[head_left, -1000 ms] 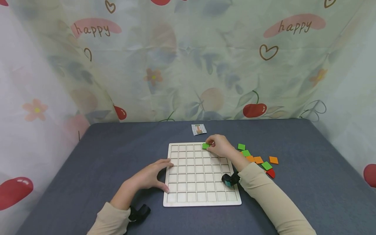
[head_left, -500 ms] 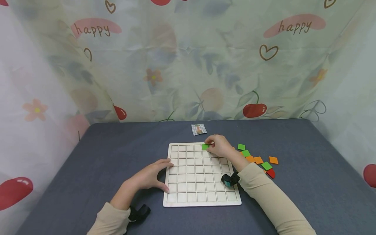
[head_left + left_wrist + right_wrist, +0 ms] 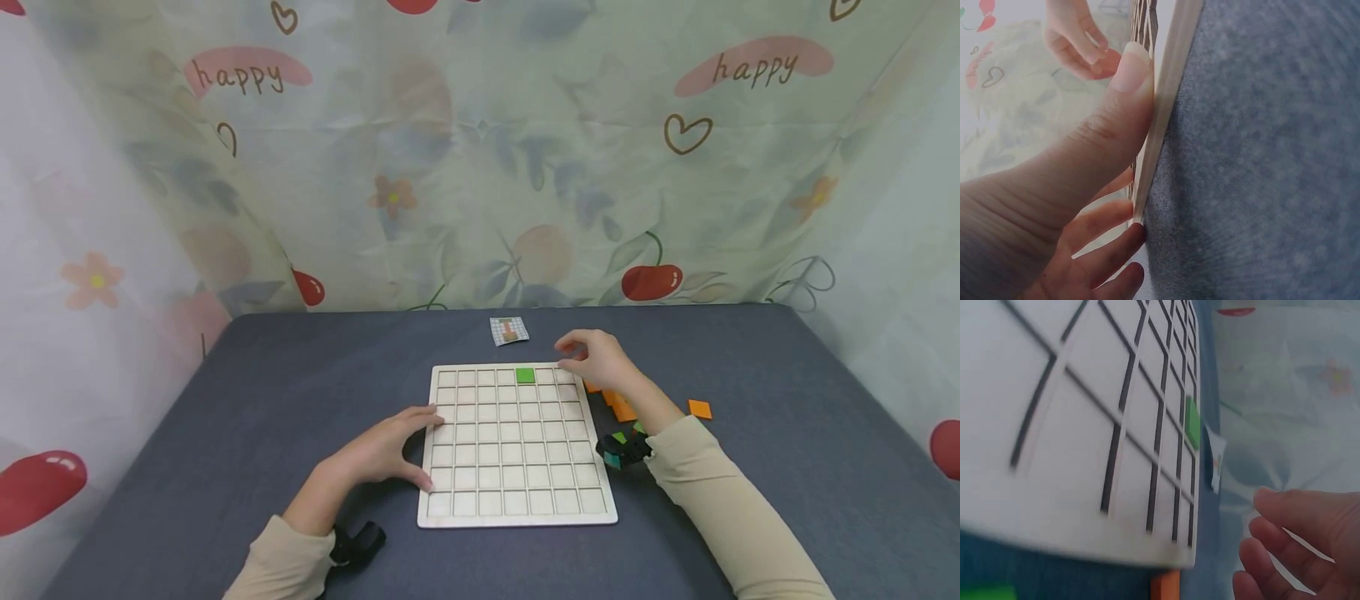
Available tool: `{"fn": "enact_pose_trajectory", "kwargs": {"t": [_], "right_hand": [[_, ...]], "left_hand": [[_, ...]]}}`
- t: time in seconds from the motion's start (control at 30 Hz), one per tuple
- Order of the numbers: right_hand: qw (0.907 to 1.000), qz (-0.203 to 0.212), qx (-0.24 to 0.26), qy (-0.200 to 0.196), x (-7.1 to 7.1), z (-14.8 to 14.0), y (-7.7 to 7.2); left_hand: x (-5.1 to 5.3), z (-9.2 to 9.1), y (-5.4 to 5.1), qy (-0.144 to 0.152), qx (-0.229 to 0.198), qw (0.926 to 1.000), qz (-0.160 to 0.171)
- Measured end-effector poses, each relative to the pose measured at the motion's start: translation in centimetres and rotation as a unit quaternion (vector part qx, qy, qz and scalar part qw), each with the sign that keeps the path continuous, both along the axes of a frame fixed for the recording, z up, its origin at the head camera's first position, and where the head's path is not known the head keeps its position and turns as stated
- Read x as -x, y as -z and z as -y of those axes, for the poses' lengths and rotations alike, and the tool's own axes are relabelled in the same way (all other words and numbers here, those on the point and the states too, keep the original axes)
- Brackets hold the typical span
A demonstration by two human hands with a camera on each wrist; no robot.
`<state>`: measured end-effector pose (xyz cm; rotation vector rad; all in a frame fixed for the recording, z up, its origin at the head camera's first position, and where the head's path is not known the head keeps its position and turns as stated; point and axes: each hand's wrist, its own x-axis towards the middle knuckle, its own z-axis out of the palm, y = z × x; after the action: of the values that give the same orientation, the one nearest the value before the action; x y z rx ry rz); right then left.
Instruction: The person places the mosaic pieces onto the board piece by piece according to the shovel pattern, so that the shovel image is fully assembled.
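Note:
A white gridded board (image 3: 498, 458) lies flat on the table. One green square tile (image 3: 525, 376) sits in a cell of its far row; the right wrist view shows the same green tile (image 3: 1192, 422) in the grid. My left hand (image 3: 386, 446) rests at the board's left edge, thumb and fingers spread along it. In the left wrist view its thumb (image 3: 1100, 131) touches the edge. Just above the board's far right corner hovers my right hand (image 3: 603, 362), fingers loosely bent, nothing between them.
Several orange tiles (image 3: 621, 408) lie right of the board, partly hidden by my right forearm, with bits of green showing. A separate orange tile (image 3: 700, 409) lies farther right. Behind the board is a small printed card (image 3: 510, 331). A patterned curtain (image 3: 480, 167) hangs behind the table.
My right hand has let go of the green tile, which stays in the far row, and has moved right and slightly away. The left hand has not moved.

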<state>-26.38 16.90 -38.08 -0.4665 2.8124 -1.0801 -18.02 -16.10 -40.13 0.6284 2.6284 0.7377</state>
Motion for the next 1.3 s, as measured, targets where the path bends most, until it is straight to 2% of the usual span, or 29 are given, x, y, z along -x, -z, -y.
{"fn": "enact_pose_trajectory", "kwargs": {"t": [0.33, 0.63, 0.93, 1.3], "right_hand": [[0.9988, 0.012, -0.014, 0.045, 0.1, -4.6, 0.7], [0.996, 0.024, -0.037, 0.078, -0.3, -7.0, 1.0], [0.995, 0.051, -0.048, 0.071, -0.5, -7.7, 1.6], [0.9956, 0.045, -0.061, 0.054, -0.7, -7.1, 1.6]], "left_hand": [[-0.2, -0.1, -0.2, -0.003, -0.005, 1.0, 0.008], [-0.1, -0.1, -0.1, -0.006, -0.007, 0.9999, 0.01], [-0.1, 0.0, 0.0, -0.001, -0.01, 0.9999, 0.004], [-0.1, 0.0, 0.1, -0.003, -0.009, 1.0, 0.001]]}}
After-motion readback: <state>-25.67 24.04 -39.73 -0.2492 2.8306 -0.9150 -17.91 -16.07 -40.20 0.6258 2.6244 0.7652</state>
